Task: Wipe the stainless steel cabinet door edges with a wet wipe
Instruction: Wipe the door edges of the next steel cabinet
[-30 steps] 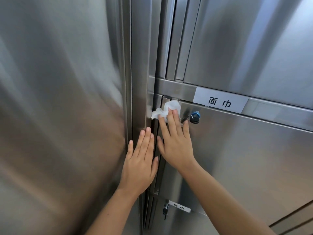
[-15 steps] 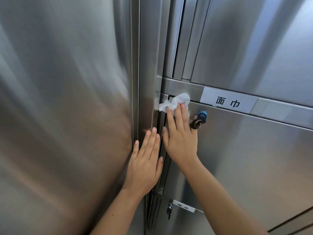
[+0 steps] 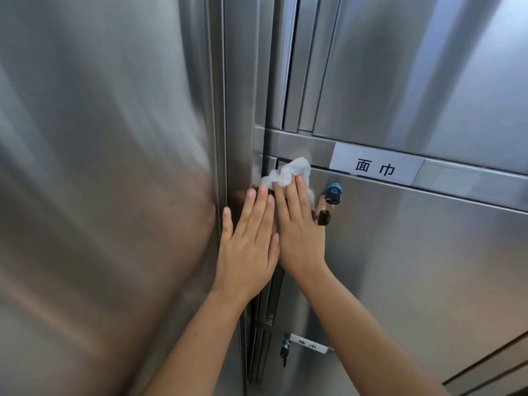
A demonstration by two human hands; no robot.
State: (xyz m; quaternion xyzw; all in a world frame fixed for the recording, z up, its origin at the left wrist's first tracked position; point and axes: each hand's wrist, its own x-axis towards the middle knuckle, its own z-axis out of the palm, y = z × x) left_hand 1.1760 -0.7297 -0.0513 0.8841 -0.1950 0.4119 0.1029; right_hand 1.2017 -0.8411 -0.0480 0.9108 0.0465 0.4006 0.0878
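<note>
A crumpled white wet wipe point(image 3: 291, 172) is pressed against the top left corner of a stainless steel cabinet door point(image 3: 414, 267). My right hand point(image 3: 300, 227) lies flat on that door with its fingertips pinning the wipe. My left hand point(image 3: 248, 244) rests flat and open on the vertical steel post point(image 3: 238, 110) just left of the door edge, its fingers touching the right hand. Part of the wipe is hidden under the fingers.
A blue-capped key point(image 3: 333, 192) sits in the door lock beside my right hand, with a dark fob point(image 3: 323, 218) hanging below. A white label point(image 3: 374, 166) is above the door. A lower door carries another key point(image 3: 285, 351). A wide steel panel point(image 3: 100, 195) fills the left.
Both hands have slid upward along the door edge. The wipe has reached the door's top left corner, and the left hand has closed in against the right.
</note>
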